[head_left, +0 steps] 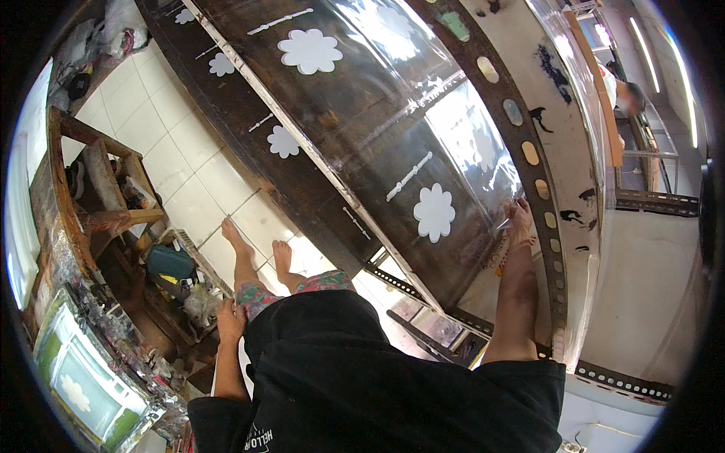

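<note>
A long dark tabletop slants across the view under glossy clear plastic film. White scalloped shapes and thin white bars lie spaced along it. At the far side of the tabletop my right hand reaches out over the film, its fingers pinched together. A small pale pointed bit shows at the fingertips; I cannot make out what it is. My left hand hangs low beside my patterned shorts, touching no tabletop. Its fingers point away and are mostly hidden.
A slotted metal rail runs along the tabletop's far edge. On the left stands a paint-stained wooden stand with a crate of odds and ends. A framed printing screen leans lower left. Another person is at the far right.
</note>
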Motion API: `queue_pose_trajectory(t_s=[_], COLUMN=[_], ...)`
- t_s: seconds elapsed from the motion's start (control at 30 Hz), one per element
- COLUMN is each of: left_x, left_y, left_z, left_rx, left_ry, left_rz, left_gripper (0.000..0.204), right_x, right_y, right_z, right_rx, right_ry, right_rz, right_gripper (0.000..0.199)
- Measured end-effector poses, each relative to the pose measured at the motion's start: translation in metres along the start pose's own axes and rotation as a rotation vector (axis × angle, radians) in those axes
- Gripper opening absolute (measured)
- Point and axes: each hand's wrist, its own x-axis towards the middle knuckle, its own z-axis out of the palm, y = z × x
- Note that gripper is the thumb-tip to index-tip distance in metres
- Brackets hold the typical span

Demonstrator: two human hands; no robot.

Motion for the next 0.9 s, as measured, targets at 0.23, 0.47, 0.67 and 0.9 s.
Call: queue_pose_trajectory(t_s=[0.23,0.47,0.67,0.9], left_x=[-0.007,-0.007,-0.011,-0.006], left_y=[0.005,0.003,-0.009,-0.010], left_z=[-0.016,-0.013,-0.005,-0.003], left_rx=[0.022,0.028,0.003,0.002], left_ry=[-0.063,-0.077,-0.039,-0.076], left_rz=[-0.076,-0.043,-0.040,-0.074], left_gripper=[0.037,0.037,0.035,0.036], right_x=[0.016,0.033,0.064,0.061], right_y=[0.014,0.031,0.040,0.042], right_z=[-0.010,-0.018,-0.057,-0.053], right_rx=[-0.007,-0.053,-0.345,-1.154], right_ry=[0.045,0.048,-0.010,0.193], right_rz=[0.021,0.001,-0.079,-0.380], right_gripper=[0.037,0.034,0.036,0.036])
